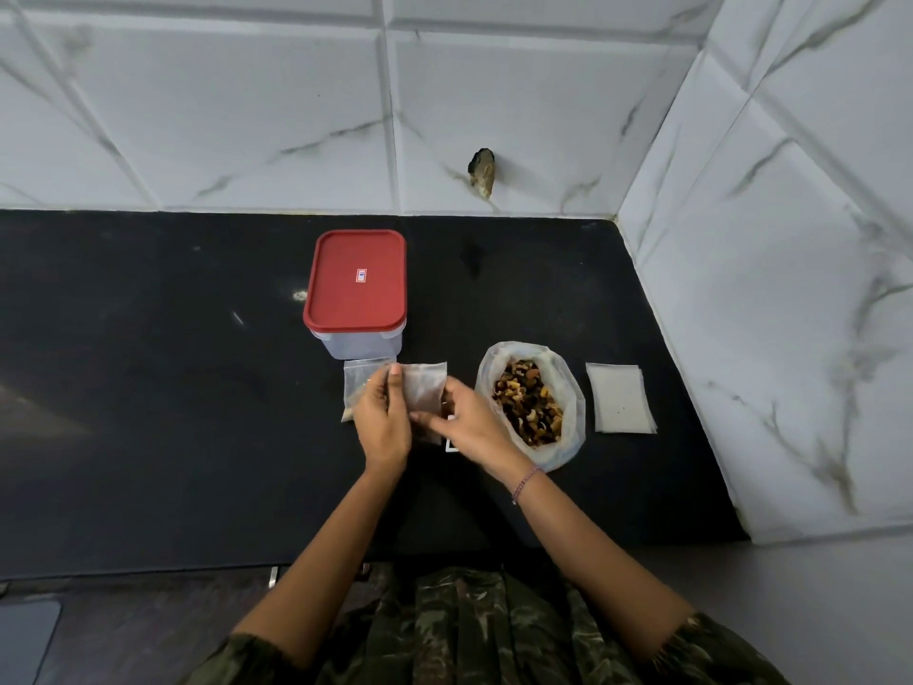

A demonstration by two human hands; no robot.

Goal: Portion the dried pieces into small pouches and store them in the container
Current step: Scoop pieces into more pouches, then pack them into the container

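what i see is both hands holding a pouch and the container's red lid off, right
Not quite: the head view shows the red lid shut on the container. The left hand and right hand do hold a pouch.

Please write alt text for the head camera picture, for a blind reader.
The left hand and right hand hold a small pouch above a black counter. To the right lies an open bag of dried pieces, then a stack of flat pouches; behind stands a closed container with a red lid.
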